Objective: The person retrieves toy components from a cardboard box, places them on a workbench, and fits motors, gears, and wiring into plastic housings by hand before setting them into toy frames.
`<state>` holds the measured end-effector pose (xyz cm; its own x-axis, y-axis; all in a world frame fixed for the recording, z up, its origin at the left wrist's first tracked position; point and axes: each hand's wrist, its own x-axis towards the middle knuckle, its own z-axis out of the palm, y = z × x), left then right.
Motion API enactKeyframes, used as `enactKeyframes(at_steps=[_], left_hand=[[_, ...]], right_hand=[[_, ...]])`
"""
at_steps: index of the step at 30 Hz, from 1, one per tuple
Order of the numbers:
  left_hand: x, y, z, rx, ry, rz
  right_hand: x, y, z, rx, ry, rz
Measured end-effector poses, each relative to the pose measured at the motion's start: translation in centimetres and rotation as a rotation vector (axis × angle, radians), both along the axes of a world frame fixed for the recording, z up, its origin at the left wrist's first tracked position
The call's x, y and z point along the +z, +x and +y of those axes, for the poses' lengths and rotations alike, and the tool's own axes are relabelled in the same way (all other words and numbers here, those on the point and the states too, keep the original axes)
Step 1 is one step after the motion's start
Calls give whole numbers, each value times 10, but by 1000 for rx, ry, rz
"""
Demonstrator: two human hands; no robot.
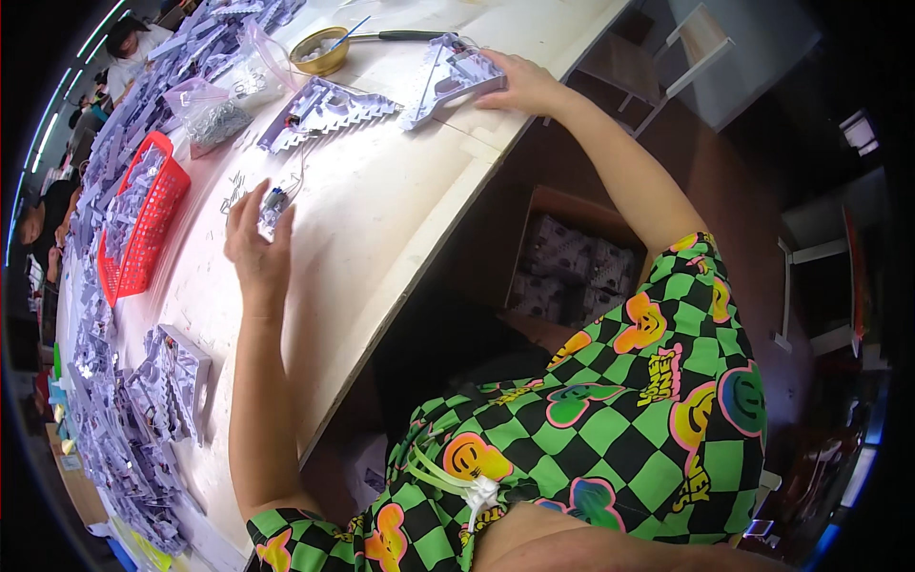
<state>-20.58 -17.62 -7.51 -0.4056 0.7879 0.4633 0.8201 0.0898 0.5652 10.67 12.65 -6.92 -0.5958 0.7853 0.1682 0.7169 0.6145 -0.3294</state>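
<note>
My left hand (257, 250) is over the white table, its thumb and fingers closed around a small wired part (274, 204) with a blue end. Thin wires run from that part toward a pale lilac plastic piece (329, 112) with a toothed edge, which lies on the tabletop. At the far right end, my right hand (524, 84) grips the edge of a second lilac plastic piece (446, 81), triangular in outline. Small thin metal bits (232, 191) are scattered just beyond my left fingers.
A gold bowl (320, 55) with a blue stick and a black-handled tool (389, 36) stand farther off. Clear bags (212, 119) and a red basket (157, 214) sit before a long heap of lilac parts (124, 448). An open carton (572, 262) of parts is below the table edge (405, 296).
</note>
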Motion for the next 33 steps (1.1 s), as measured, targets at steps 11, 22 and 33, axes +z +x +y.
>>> enactKeyframes(at_steps=[11, 22, 33], left_hand=[[2, 62, 51, -199, -183, -490], [8, 82, 130, -271, -185, -1174], [22, 138, 57, -442, -111, -1542]], right_hand=[[1, 6, -22, -3, -181, 309], [5, -26, -17, -144, 50, 28], [17, -19, -35, -191, -804, 834]])
